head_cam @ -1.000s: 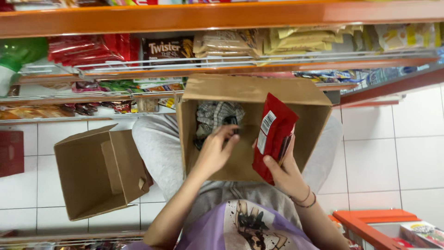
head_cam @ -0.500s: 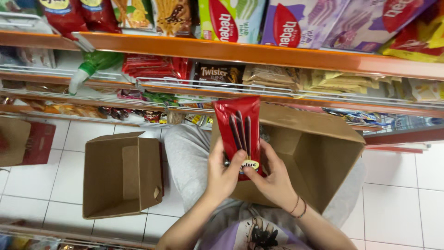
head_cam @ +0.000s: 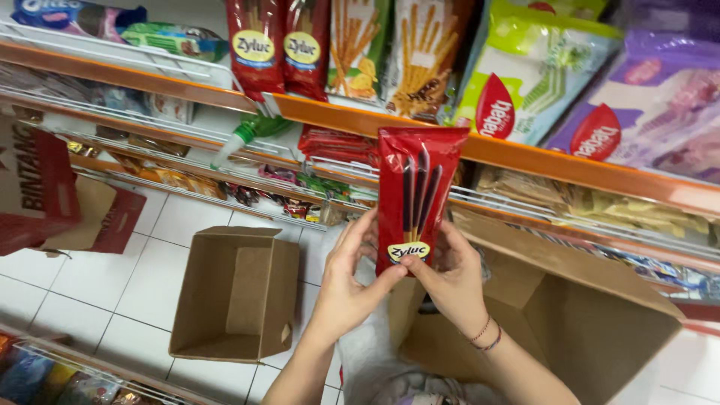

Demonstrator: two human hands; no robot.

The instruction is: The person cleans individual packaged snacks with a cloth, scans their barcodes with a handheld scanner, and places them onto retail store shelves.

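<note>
Both hands hold one tall red snack packet (head_cam: 415,196) upright by its lower end; it shows dark chocolate sticks on its front. My left hand (head_cam: 351,274) grips its bottom left, thumb across the front. My right hand (head_cam: 448,274), with thin bracelets at the wrist, grips its bottom right. The packet is raised in front of the orange shelf edge (head_cam: 525,161), just below matching red packets (head_cam: 277,45) standing on the upper shelf. An open cardboard box (head_cam: 570,322) rests on my lap beneath my hands.
An empty open cardboard box (head_cam: 236,296) lies on the white tiled floor at the left. A flattened red-printed carton (head_cam: 45,187) lies further left. Upper shelf holds bags of wafers and biscuit sticks (head_cam: 525,82); lower wire shelves (head_cam: 225,172) hold small snack packs.
The view has tilted up toward the upper shelf. Both hands have lifted the red packet out of the lap box and raised it upright to the shelf edge.
</note>
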